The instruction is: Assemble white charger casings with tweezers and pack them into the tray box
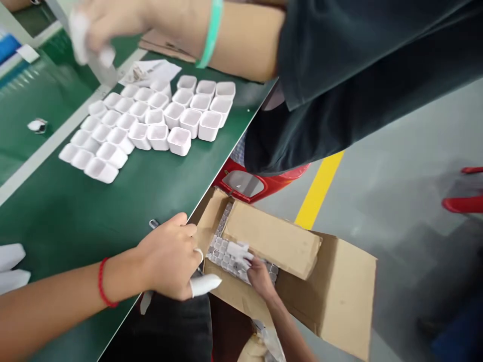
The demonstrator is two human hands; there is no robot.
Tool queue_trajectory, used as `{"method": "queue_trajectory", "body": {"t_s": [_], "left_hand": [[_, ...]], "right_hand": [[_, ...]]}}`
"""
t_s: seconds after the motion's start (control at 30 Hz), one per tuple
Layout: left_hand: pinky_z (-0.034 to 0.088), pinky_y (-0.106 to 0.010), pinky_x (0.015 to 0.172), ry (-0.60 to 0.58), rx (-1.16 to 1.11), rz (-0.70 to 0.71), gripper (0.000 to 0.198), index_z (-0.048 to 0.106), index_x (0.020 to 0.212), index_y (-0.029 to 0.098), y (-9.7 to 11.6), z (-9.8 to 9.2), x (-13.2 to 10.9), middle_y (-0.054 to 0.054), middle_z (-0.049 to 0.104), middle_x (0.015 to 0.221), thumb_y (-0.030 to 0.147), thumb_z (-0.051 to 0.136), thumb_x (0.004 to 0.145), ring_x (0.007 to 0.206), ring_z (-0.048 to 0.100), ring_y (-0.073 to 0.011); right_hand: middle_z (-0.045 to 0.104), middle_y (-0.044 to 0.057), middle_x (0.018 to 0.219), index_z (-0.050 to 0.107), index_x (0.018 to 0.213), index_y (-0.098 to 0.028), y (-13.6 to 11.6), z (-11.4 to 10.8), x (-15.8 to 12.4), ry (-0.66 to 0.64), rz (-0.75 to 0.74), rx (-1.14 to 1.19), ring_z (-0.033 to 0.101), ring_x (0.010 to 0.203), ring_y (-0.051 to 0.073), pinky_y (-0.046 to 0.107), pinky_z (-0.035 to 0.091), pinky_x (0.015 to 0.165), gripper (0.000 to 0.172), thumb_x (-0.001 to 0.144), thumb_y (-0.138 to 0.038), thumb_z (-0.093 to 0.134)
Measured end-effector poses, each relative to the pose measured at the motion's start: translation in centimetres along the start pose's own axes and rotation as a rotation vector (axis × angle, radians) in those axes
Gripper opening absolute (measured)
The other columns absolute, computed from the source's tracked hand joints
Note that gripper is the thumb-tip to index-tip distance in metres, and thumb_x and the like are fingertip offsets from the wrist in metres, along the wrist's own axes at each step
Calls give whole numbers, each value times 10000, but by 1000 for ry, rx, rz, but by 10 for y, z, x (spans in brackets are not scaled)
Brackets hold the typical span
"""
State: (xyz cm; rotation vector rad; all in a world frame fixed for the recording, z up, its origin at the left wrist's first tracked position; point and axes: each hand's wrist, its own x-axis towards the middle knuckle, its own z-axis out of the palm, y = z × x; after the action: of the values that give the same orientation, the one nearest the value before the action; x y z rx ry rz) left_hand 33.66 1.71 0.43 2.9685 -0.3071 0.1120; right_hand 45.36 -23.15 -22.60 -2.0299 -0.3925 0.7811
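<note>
My left hand point(166, 259), with a red band at the wrist and a white finger cot on the thumb, is at the table edge beside the cardboard box point(349, 296). Its fingers are curled and their tips hidden, so what they grip, if anything, does not show. My right hand point(258, 274) reaches into the box, white-covered fingers stretched out over rows of small greyish pieces point(222, 254). Whether it touches them is blurred. A loose cardboard panel point(273, 236) lies over part of these pieces.
Several white square cups point(139, 110) stand grouped on the green table point(143, 193). Over them reaches a co-worker's hand point(113, 25) with a green wristband. White pointed items point(11, 266) lie at the left. A red stool point(264, 183) stands past the table edge.
</note>
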Motion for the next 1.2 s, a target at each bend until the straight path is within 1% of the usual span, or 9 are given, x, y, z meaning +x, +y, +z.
{"method": "queue_trajectory", "body": {"t_s": [0.13, 0.23, 0.37, 0.5, 0.6, 0.73, 1.03, 1.13, 1.2], "left_hand": [[256, -382, 702, -94, 13, 21, 462, 654, 536, 170, -5, 2, -6, -46, 543, 442, 470, 522, 862, 553, 461, -170], [296, -397, 747, -181, 9, 22, 338, 711, 611, 174, -7, 0, -7, -66, 625, 529, 430, 611, 807, 614, 525, -192], [359, -415, 802, -211, -24, -2, 352, 760, 701, 143, -7, -4, -9, -103, 682, 634, 434, 607, 828, 710, 588, -238], [408, -405, 727, -194, -55, -41, 469, 772, 735, 108, -6, -7, -14, -131, 681, 643, 471, 520, 893, 727, 617, -272], [423, -390, 675, -197, -87, -61, 503, 771, 752, 116, -6, -8, -16, -127, 701, 695, 495, 484, 913, 726, 636, -273], [454, -388, 746, -178, -136, -50, 467, 758, 787, 118, -8, -5, -15, -117, 726, 795, 493, 505, 903, 815, 648, -276], [441, -382, 780, -160, -140, -3, 271, 757, 724, 113, -13, -10, -12, -106, 717, 726, 321, 600, 799, 806, 647, -265], [423, -396, 768, -174, -140, 0, 336, 765, 763, 96, -13, -13, -11, -134, 719, 748, 345, 553, 843, 818, 645, -278], [402, -420, 790, -177, -121, -3, 395, 766, 777, 74, -13, -14, -11, -162, 711, 739, 367, 520, 874, 819, 638, -292]], "right_hand": [[684, 80, 1104, 698, 1042, -214, -69, -48, -17, 72, -141, 32, 631, 1064, 277, 467, 487, 983, 356, 800, -474, 667], [639, 61, 1171, 700, 1052, -257, -163, -65, -23, 280, -550, -35, 605, 1094, 262, 457, 468, 994, 252, 811, -331, 686], [551, 82, 1210, 705, 1058, -250, -290, -31, -20, 97, -1049, -302, 583, 1060, 227, 398, 518, 900, 254, 829, -168, 632], [460, 114, 1321, 735, 945, -192, -357, 35, -6, -216, -1092, -764, 506, 1160, 252, 420, 480, 990, 351, 769, 18, 516], [451, 156, 1336, 728, 934, -150, -376, 73, 1, -255, -990, -1054, 491, 1163, 296, 460, 484, 964, 331, 785, 18, 486], [467, 196, 1325, 707, 1041, -151, -386, 91, 0, -209, -891, -1207, 519, 1118, 331, 469, 531, 851, 308, 868, -62, 468], [424, 174, 1421, 692, 1060, -138, -416, 87, -3, -310, -831, -1253, 529, 1184, 348, 430, 562, 792, 401, 808, 39, 435], [434, 133, 1465, 699, 1021, -139, -409, 72, -7, -254, -920, -1102, 521, 1228, 339, 453, 543, 868, 365, 824, 21, 436], [510, 88, 1418, 679, 1106, -176, -388, 49, -8, -103, -987, -840, 532, 1230, 289, 442, 508, 951, 349, 866, -40, 467]]}}
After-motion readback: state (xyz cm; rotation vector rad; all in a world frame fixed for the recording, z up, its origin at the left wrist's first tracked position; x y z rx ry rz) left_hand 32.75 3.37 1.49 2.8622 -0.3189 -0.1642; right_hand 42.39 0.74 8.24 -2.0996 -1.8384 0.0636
